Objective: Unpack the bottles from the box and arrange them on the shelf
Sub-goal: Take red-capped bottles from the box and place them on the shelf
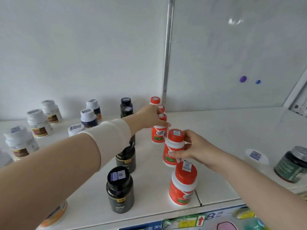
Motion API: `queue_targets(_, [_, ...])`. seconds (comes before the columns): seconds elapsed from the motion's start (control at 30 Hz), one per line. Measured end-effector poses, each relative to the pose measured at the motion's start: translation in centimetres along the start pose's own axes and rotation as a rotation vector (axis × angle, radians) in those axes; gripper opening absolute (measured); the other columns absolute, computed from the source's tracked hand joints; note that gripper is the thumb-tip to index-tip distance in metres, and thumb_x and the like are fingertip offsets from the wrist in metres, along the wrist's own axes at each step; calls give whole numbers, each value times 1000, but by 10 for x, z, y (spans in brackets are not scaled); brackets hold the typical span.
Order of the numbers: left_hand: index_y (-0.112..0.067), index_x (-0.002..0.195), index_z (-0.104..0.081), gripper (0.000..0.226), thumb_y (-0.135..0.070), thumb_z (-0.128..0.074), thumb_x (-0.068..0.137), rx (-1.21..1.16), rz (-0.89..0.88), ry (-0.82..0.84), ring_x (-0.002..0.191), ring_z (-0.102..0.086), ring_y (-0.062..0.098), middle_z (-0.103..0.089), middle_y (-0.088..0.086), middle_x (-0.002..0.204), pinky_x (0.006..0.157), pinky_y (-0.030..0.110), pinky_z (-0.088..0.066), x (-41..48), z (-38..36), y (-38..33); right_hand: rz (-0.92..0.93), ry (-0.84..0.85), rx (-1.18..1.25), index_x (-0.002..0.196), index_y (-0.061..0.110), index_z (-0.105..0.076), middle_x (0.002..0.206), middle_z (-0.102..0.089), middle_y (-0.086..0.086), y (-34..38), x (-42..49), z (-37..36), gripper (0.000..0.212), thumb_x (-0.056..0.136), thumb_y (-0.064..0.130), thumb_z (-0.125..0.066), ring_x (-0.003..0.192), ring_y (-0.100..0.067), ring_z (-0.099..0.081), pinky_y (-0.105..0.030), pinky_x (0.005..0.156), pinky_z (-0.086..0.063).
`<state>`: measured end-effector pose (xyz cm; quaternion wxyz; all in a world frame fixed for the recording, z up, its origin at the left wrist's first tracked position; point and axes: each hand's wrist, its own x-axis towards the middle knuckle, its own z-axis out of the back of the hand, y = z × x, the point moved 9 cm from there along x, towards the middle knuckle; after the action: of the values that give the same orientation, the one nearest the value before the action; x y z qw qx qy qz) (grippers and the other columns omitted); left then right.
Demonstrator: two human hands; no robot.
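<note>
My left hand [150,116] pinched one red bottle [158,131], my right hand [194,146] another [173,146] — best set straight in the row.

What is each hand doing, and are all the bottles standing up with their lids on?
Left hand: gripping the third red bottle near its cap.
Right hand: holding the second red bottle, slightly tilted.
Front red bottle: upright, capped, untouched.
Back red bottles: upright, capped.
Black bottles: upright, capped.
White bottles: upright, capped.
Green jar: leaning in this view, lid on.
</note>
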<state>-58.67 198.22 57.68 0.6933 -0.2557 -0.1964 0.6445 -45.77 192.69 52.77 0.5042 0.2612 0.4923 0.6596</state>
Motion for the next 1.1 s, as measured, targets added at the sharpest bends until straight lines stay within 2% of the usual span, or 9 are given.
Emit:
queue_targets(0.07, [-11,121,-53,50,-36,-69,81,7,1,27,106,-58,22,-60,5,117,90,31,-48,3,-6,1,-11,29,-9,112,23,-45,101,-57,11,-5,1,-6,55,70,9,-79,92,-8,-57,-16,66,-44])
queue_targets(0.2, [-12,123,-49,52,-37,-68,81,56,-8,36,98,-53,17,-56,4,114,82,27,-44,6,-15,-2,-2,34,-43,111,26,-43,97,-55,16,-7,5,-10,56,70,12,-79,85,-2,-55,-11,60,-42])
queue_targets(0.37, [-12,126,-44,55,-34,-68,82,24,15,51,109,-55,21,-55,6,124,84,29,-44,7,-21,-3,23,45,-100,110,25,-43,97,-54,17,-8,6,-11,55,70,12,-79,85,0,-54,-10,62,-40])
queue_targets(0.43, [-12,127,-44,56,-34,-68,82,27,19,53,111,-55,22,-55,6,125,87,30,-45,8,-22,-3,26,47,-99,109,26,-43,99,-54,16,-10,6,-12,54,71,13,-78,90,-3,-55,-12,67,-42])
queue_targets(0.53, [-12,128,-43,55,-34,-67,83,14,17,45,114,-55,24,-55,7,127,91,33,-46,7,-23,-5,9,47,-102,111,28,-41,103,-53,12,-13,6,-13,55,72,15,-77,100,-12,-54,-22,82,-44])
queue_targets(0.7, [-12,131,-43,57,-32,-67,84,-28,-47,10,117,-55,24,-54,6,130,95,33,-46,4,-19,-16,-5,51,-86,123,27,-36,108,-52,10,1,-3,-9,56,79,29,-70,97,-9,-55,-20,77,-48])
queue_targets(0.83, [-12,125,-51,45,-26,-67,85,-93,-160,-197,108,-59,17,-60,2,123,92,28,-48,-13,31,-40,78,-139,-98,133,20,-40,130,-53,1,40,-14,27,58,85,47,-56,116,-16,-53,-37,101,-44])
queue_targets(0.93, [-15,124,-51,40,-30,-62,88,167,-192,-343,110,-58,18,-60,-1,121,92,30,-47,-42,77,-49,159,-246,-227,133,13,-43,136,-50,-2,78,-21,41,55,88,45,-52,121,-19,-50,-33,98,-41])
queue_targets(1.1, [-14,130,-43,39,-28,-50,94,1107,-31,-416,115,-52,24,-55,5,125,92,32,-39,-113,111,-30,322,-241,-771,134,12,-40,137,-44,-9,128,-30,-6,50,93,38,-49,122,-28,-47,-38,95,-43])
